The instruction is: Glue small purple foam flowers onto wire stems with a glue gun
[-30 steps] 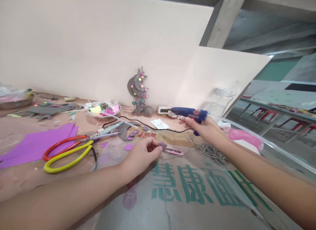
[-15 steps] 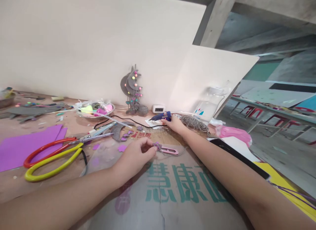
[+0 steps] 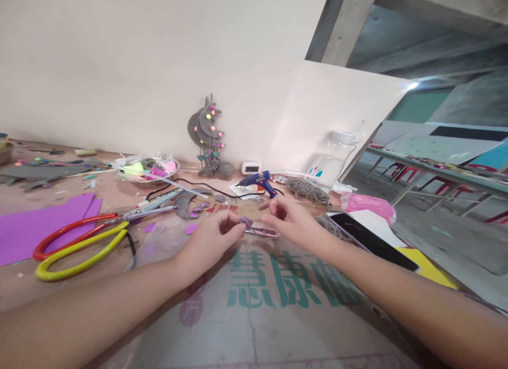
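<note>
My left hand (image 3: 216, 234) pinches a small purple-and-grey piece (image 3: 246, 221) between thumb and fingertips, low over the plastic-covered cardboard. Beside that piece lies a pink slotted tool (image 3: 266, 232), partly behind my fingers. My right hand (image 3: 291, 221) hovers just to the right of it, fingers curved and apart, with nothing visible in them. Beyond the right hand a blue glue gun (image 3: 262, 183) rests on a white paper, its nozzle pointing left. A grey felt crescent (image 3: 184, 204) and small purple pieces (image 3: 190, 229) lie left of the hands.
Large scissors with red and yellow handles (image 3: 83, 247) lie at left beside purple sheets (image 3: 43, 221). Behind are a bowl (image 3: 148, 173), a decorated moon ornament (image 3: 206, 131) and a clock (image 3: 251, 168). Grey yarn (image 3: 305, 192), a clear jug (image 3: 333, 157) and a phone (image 3: 373, 239) sit at right.
My right hand has let go of the glue gun and come back toward my left hand. The glue gun now stands alone. The left hand keeps its pinch.
</note>
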Demonstrator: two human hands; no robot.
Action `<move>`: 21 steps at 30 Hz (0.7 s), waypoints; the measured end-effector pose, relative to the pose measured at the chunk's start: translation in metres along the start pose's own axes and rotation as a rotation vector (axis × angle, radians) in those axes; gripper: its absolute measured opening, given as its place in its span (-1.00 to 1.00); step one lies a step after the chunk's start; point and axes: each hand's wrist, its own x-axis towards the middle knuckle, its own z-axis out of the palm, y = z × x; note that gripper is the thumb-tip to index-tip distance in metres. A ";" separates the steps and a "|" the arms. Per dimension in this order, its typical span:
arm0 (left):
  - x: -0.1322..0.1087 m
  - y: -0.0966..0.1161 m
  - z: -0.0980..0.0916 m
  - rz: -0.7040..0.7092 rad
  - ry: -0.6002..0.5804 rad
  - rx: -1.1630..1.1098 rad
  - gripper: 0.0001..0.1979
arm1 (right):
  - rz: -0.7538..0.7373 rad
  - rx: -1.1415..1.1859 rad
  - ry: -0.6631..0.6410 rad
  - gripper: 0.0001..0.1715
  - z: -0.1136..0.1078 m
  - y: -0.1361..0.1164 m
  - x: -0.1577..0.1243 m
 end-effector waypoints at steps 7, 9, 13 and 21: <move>0.002 -0.001 -0.001 0.003 0.053 0.058 -0.84 | 0.129 0.433 -0.192 -0.73 0.020 -0.016 -0.019; 0.003 -0.002 -0.001 -0.009 0.035 0.038 -0.82 | 0.058 0.285 -0.129 -0.71 0.018 -0.011 -0.019; 0.003 -0.002 0.000 -0.005 0.005 0.007 -0.81 | -0.224 -0.183 0.080 -0.78 0.010 -0.005 -0.021; 0.000 0.002 0.000 -0.004 -0.033 0.011 -0.81 | -0.359 -0.291 0.120 -0.78 0.010 -0.008 -0.022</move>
